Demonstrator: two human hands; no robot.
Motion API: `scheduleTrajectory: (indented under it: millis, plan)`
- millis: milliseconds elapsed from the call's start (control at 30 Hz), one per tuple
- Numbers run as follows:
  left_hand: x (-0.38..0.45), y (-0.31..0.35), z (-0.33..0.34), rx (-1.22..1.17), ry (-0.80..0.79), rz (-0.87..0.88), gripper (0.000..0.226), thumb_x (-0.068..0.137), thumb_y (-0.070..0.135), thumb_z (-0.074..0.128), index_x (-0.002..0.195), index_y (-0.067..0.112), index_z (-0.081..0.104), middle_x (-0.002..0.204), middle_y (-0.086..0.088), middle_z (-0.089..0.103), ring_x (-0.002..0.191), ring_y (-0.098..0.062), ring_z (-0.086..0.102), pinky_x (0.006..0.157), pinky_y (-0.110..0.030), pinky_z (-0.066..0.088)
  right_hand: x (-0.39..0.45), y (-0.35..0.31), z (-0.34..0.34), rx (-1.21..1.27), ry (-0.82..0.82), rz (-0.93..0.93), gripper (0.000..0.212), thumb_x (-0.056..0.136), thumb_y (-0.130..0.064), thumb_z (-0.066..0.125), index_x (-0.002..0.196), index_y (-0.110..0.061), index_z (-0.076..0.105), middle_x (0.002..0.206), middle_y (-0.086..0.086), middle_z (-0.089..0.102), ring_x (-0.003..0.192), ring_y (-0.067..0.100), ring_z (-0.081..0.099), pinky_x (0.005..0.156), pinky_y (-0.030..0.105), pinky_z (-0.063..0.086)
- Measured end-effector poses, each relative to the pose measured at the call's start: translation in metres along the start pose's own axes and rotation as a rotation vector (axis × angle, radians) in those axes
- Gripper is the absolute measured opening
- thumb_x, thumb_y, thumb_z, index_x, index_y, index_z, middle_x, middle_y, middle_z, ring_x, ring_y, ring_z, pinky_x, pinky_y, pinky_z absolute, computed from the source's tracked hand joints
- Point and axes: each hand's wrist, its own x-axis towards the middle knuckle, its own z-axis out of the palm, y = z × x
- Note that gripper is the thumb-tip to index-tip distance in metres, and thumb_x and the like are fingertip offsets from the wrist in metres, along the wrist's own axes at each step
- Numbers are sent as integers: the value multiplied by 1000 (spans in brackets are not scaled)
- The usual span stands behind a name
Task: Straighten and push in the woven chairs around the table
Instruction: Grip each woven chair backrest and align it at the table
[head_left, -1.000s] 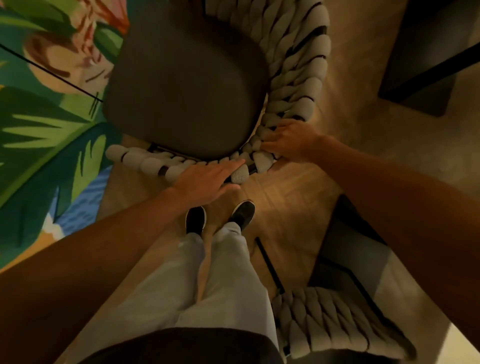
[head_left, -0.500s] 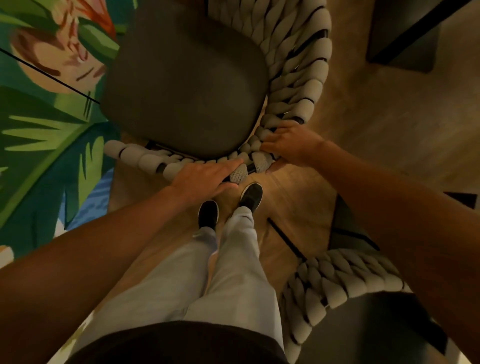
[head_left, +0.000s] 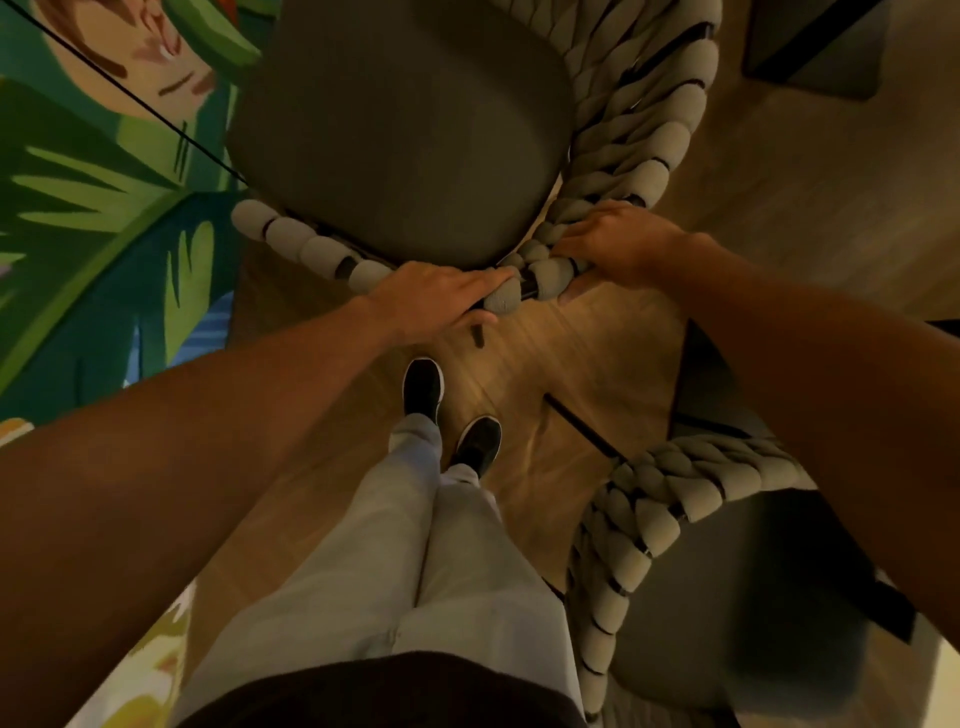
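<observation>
A warm wooden plank floor (head_left: 524, 467) runs under the whole scene, dimly lit, and along its left edge lies a rug printed with big green tropical leaves (head_left: 78, 218) and patches of blue and peach. Nearest the camera are the person's pale grey trousers (head_left: 405, 561) and two black shoes with white soles (head_left: 423, 387), planted on the planks one a little ahead of the other. Low on the right stands a second chair with a back of thick grey woven rope (head_left: 670, 504) around a dark seat, well apart from both hands. Just beyond the shoes, the left hand (head_left: 434, 301) lies over the rope-wrapped back rail of the grey woven chair with a dark rounded seat cushion (head_left: 400, 135); its fingers reach flat along the top of the rail while the thumb hooks underneath, so the rail is clasped between them. Just beside it, the right hand (head_left: 618, 241) is curled over the rail where the back bends into the side, fingers wrapped onto the chunky rope loops. This chair sits partly on the rug and partly on the bare floor. In the far upper right corner a dark rectangular shape (head_left: 815, 47) rests on the floor, too dim to identify.
</observation>
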Motion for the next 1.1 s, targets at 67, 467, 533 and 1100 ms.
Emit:
scheduleTrajectory:
  millis: [67,467,533,1100]
  plan:
    - [-9,-1,2,-1,-5,21,68,103,58,34,159,21,22,134,-6,64,101,-24,69,76,-45,59,-4,-12,7,25,59,-9,96,73,-86,20,137,-25,55,135,2,61,123,31,55,109,48,37]
    - [-89,-19,15,41,1,96,70,101,64,23,158,24,21,133,-5,65,103,-25,69,77,-42,59,-4,-110,16,2,148,36,71,91,-74,35,138,-24,52,135,1,59,123,25,55,109,41,33]
    - [-112,-27,15,52,-17,118,72,101,63,23,158,21,27,136,-7,63,106,-27,68,82,-42,57,1,-139,16,-19,157,57,69,93,-74,36,137,-23,51,132,1,59,119,24,57,106,40,33]
    - [-198,-5,19,-19,10,-16,72,99,71,30,149,21,41,130,-5,64,103,-24,66,82,-41,55,29,-222,23,31,176,-125,73,96,-66,34,152,-21,36,141,11,56,122,32,58,102,44,44]
